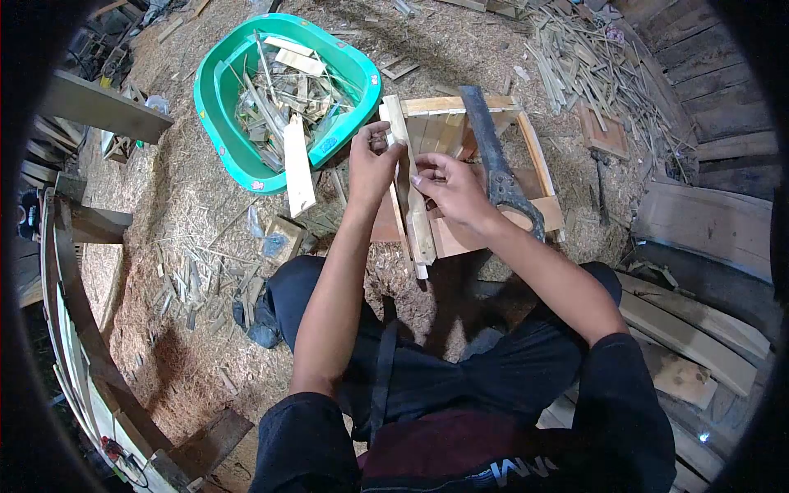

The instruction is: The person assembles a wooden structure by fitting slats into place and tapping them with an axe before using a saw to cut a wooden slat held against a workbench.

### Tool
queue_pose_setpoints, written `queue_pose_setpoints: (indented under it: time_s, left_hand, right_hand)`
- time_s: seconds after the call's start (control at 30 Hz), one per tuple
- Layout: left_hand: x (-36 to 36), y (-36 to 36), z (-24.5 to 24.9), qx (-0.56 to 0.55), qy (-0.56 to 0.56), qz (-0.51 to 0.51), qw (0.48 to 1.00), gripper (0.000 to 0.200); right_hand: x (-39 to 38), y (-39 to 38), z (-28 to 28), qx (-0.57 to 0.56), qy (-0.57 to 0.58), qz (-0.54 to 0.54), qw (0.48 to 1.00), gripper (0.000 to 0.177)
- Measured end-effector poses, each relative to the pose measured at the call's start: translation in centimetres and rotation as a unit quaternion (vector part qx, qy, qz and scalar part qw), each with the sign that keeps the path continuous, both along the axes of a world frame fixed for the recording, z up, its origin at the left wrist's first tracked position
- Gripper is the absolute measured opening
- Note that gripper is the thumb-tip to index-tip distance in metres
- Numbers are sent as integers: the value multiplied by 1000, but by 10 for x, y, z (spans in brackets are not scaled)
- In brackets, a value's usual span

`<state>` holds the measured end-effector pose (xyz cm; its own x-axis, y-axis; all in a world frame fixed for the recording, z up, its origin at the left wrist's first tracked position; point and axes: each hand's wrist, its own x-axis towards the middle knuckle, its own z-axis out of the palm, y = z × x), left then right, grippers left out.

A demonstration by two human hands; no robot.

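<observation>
A wooden frame or box (534,152) stands on the ground in front of my knees, with a narrow wooden strip (421,234) along its left side. My left hand (376,164) is at the upper left of this strip, its fingers curled; what they hold, if anything, is too small to make out. On the right side of the strip, my right hand (450,187) has its fingers bent towards the wood, and their tips are partly hidden. Just right of that hand, a dark, worn tool, perhaps a saw (485,135), lies across the box.
A green tub (211,107) full of wood scraps stands at the upper left. Wood shavings cover the ground. Loose sticks (567,62) lie at the upper right, and planks (699,329) at the lower right. A curved wooden structure (78,329) stands at the left.
</observation>
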<state>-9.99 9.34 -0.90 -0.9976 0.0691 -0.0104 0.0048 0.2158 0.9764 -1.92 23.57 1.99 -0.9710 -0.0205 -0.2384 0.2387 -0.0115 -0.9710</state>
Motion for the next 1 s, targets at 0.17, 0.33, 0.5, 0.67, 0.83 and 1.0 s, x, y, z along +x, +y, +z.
queue_pose_setpoints:
  time_s: [0.17,0.33,0.5,0.67,0.83,1.0]
  left_hand:
    - [3,0,6,33,-20,-3,999,44]
    - [1,0,4,24,-18,-8,1000,44]
    - [2,0,2,9,-6,-1,1000,43]
    - [2,0,5,31,-27,-9,999,44]
    - [1,1,0,21,-18,-2,1000,45]
    - [1,1,-2,28,-21,-3,999,42]
  right_hand:
    - [-1,3,-4,5,-7,16,1000,33]
    - [1,0,12,-28,-60,-1,998,33]
    - [2,-1,10,-24,-57,-3,998,33]
    - [3,-5,11,-10,-62,-22,998,32]
    - [2,-3,3,26,5,-8,1000,28]
    - [1,-3,4,1,-2,-10,1000,28]
